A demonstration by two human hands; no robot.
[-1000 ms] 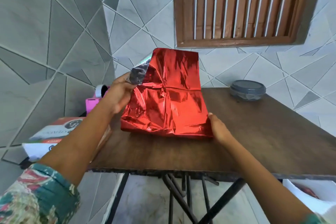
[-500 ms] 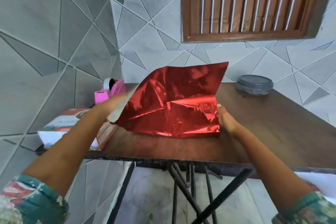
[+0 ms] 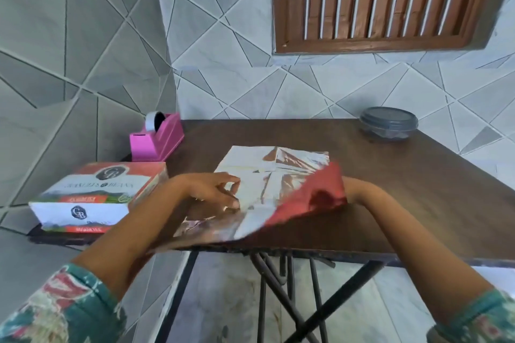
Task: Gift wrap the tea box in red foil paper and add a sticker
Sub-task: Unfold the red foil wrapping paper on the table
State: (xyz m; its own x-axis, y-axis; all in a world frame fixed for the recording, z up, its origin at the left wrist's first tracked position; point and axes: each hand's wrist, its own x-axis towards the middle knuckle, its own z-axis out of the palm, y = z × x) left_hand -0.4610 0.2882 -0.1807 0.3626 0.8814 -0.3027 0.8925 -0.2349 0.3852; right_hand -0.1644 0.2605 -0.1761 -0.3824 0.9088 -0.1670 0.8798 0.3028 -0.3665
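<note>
foil in left grip, tea box leftward

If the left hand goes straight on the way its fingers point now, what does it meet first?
Probably the raised red flap of the foil paper: the left hand points rightward across the silver side. Depth is blurred.

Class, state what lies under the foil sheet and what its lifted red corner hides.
Only the wooden table shows beneath the foil paper; the tea box sits apart at left. The lifted corner covers the right hand, so its grip cannot be seen.
</note>
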